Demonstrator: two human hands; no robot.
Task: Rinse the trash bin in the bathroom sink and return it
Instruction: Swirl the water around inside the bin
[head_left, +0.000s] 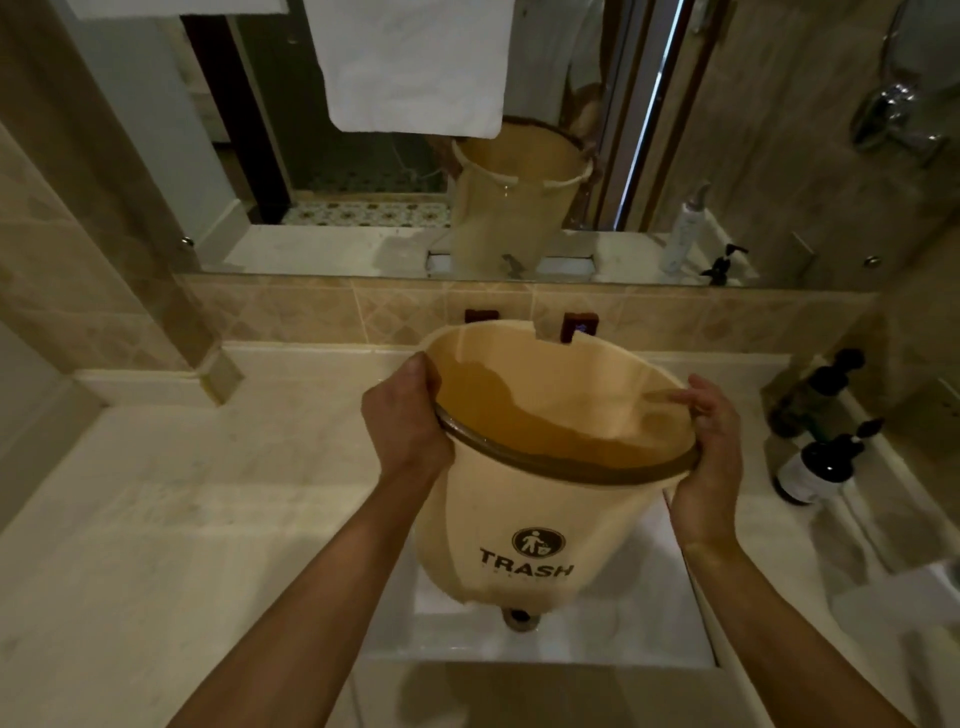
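A cream trash bin with a brown rim ring and a black "TRASH" label hangs over the white sink. It is tilted, mouth up and toward me, with water inside it. My left hand grips the rim on the left side, thumb over the edge. On the right side my right hand holds the rim. The sink drain shows just under the bin's base. The tap is hidden behind the bin.
A pale marble counter surrounds the sink. Dark pump bottles stand on its right side. A mirror above the tiled backsplash reflects the bin, and a white towel hangs in front of it. A shower fixture is at top right.
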